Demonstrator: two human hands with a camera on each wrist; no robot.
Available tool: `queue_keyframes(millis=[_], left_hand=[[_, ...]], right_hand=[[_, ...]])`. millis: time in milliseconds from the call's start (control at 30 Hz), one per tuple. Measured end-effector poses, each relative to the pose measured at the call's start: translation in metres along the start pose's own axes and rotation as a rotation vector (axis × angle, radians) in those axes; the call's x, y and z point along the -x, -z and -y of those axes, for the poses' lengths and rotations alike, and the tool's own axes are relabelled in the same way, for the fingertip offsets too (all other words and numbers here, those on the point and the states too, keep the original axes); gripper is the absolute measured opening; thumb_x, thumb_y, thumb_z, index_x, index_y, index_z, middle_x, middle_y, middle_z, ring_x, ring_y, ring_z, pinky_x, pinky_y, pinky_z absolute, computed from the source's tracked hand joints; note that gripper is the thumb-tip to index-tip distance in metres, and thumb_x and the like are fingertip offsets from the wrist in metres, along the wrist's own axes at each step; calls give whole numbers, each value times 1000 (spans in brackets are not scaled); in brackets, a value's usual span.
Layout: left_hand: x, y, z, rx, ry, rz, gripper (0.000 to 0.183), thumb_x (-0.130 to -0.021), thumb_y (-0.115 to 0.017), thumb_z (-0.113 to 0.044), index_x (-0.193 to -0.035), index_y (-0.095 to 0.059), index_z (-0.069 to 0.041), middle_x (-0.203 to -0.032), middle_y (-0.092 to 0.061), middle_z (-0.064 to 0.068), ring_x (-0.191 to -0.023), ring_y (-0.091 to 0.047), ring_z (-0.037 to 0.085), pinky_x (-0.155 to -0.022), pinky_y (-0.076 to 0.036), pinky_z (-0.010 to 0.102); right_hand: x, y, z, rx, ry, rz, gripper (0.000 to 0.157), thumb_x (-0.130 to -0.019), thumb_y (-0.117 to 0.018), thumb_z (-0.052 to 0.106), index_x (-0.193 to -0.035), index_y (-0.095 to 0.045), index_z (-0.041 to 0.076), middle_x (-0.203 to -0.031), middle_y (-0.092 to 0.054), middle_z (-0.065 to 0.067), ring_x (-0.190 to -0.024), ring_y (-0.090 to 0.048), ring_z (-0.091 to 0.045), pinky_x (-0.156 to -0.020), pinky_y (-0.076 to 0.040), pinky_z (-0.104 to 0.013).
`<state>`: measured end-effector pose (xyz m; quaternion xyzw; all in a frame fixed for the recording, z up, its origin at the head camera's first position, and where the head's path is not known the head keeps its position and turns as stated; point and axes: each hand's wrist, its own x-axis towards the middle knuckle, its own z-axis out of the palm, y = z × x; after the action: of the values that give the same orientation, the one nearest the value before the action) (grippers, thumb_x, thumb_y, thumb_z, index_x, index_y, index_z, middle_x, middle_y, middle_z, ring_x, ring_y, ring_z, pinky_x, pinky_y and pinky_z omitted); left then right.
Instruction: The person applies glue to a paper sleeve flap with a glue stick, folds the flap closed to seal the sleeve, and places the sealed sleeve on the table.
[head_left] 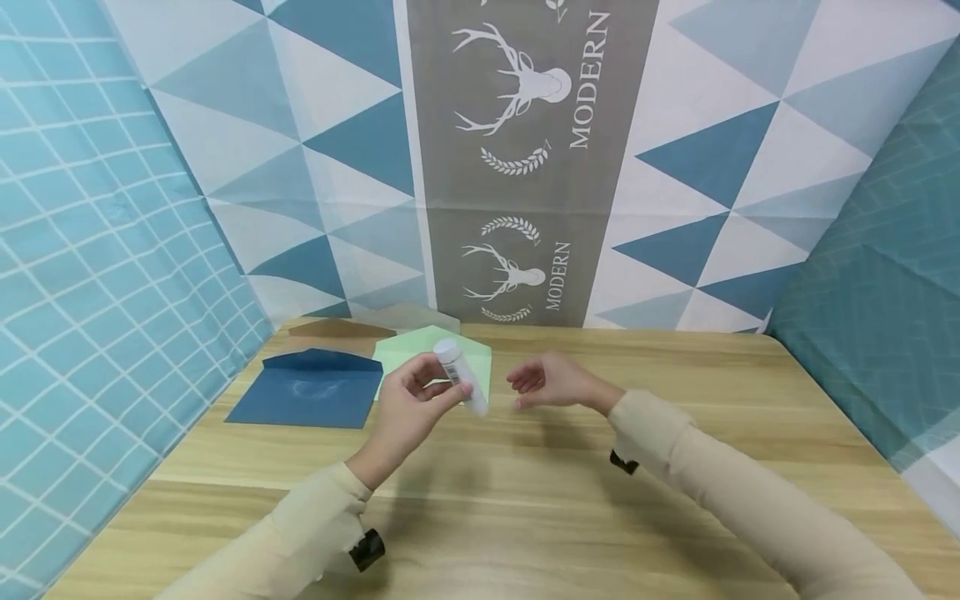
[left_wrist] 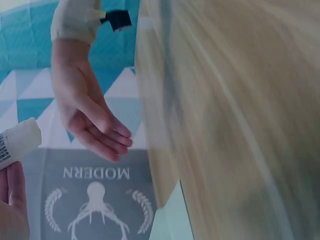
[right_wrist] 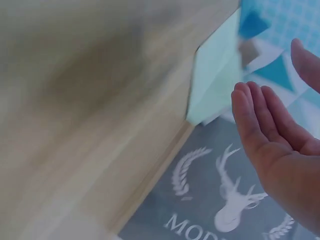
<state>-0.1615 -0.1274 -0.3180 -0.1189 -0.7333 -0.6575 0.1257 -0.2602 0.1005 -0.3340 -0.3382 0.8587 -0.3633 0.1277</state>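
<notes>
My left hand (head_left: 408, 407) pinches a white glue stick (head_left: 459, 375) between thumb and fingers, with a barcode label on its side. The stick is held tilted above the table, its wide white end up and to the left. In the left wrist view the wide end of the glue stick (left_wrist: 24, 139) shows at the left edge. To its right, my right hand (head_left: 561, 382) hovers over the table with relaxed fingers and nothing in it. A light green envelope (head_left: 480, 363) with its flap raised lies behind the glue stick, partly hidden by my left hand.
A navy blue envelope (head_left: 303, 400), flap up, lies at the left of the wooden table (head_left: 525, 517). Behind it are a brown envelope (head_left: 337, 330) and a pale grey one (head_left: 412, 317), both partly covered. Patterned cloth walls (head_left: 360, 167) stand round the table.
</notes>
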Motion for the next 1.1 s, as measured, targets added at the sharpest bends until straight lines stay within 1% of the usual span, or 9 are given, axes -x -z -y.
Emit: queue_keyframes(millis=[67, 200, 333, 467, 633, 800, 933, 1000, 1100], left_hand=[[-1, 5, -1, -8, -11, -25, 33, -79, -75, 0, -110, -63, 3, -105, -67, 16, -89, -68, 3, -82, -58, 21], [-3, 13, -2, -4, -10, -54, 31, -79, -74, 2, -109, -65, 3, -101, -68, 10, -86, -69, 4, -82, -59, 22], [-4, 17, -4, -7, 13, -66, 31, -80, -73, 1, -110, -65, 4, -100, -67, 5, -86, -69, 4, -83, -58, 22], [-6, 19, -6, -7, 5, -63, 33, -80, -73, 1, -112, -64, 3, -103, -67, 6, -88, -69, 4, -84, -58, 21], [-4, 22, -4, 7, -20, -32, 37, -80, -74, -1, -115, -63, 3, -110, -66, 12, -91, -70, 7, -85, -58, 23], [-3, 25, -3, 5, -24, -34, 37, -80, -75, -3, -115, -64, 2, -112, -66, 13, -92, -70, 8, -85, -58, 22], [-2, 27, -3, 6, -29, -39, 37, -81, -74, -4, -116, -64, 1, -112, -65, 13, -92, -70, 8, -86, -58, 22], [-2, 27, -3, 10, -32, -50, 37, -81, -74, -4, -116, -64, 1, -111, -66, 11, -91, -70, 8, -85, -58, 22], [-1, 29, -5, 18, -39, -92, 35, -80, -74, 0, -113, -65, 3, -105, -67, 2, -90, -71, 9, -84, -58, 23]], right_hand=[[-17, 4, -7, 69, -37, -19, 43, -82, -75, 12, -115, -62, -12, -111, -68, -26, -99, -69, -31, -89, -57, -33], [-49, 10, -20, 197, -127, -79, 42, -82, -75, 19, -113, -65, -8, -109, -71, -20, -99, -69, -29, -91, -57, -34], [-79, 11, -33, 215, -176, -149, 36, -81, -75, 17, -110, -68, -4, -106, -72, -17, -98, -69, -27, -89, -57, -32], [-101, 11, -42, 181, -198, -195, 31, -80, -75, 14, -107, -70, -1, -105, -73, -15, -96, -69, -26, -87, -57, -30], [-116, 4, -47, 156, -226, -191, 28, -79, -76, 11, -104, -72, 1, -104, -73, -15, -95, -69, -25, -85, -57, -29], [-125, -4, -53, 126, -245, -186, 27, -79, -77, 11, -104, -72, 2, -105, -73, -15, -94, -69, -24, -84, -57, -28], [-129, -8, -58, 165, -237, -195, 24, -78, -77, 10, -100, -74, 1, -99, -74, -14, -86, -69, -21, -82, -57, -28], [-131, -10, -59, 198, -240, -203, 20, -77, -78, 9, -95, -75, 2, -95, -75, -13, -83, -66, -19, -81, -56, -28], [-133, -13, -57, 237, -239, -212, 15, -76, -78, 9, -90, -75, 3, -91, -74, -11, -80, -64, -18, -80, -56, -29]])
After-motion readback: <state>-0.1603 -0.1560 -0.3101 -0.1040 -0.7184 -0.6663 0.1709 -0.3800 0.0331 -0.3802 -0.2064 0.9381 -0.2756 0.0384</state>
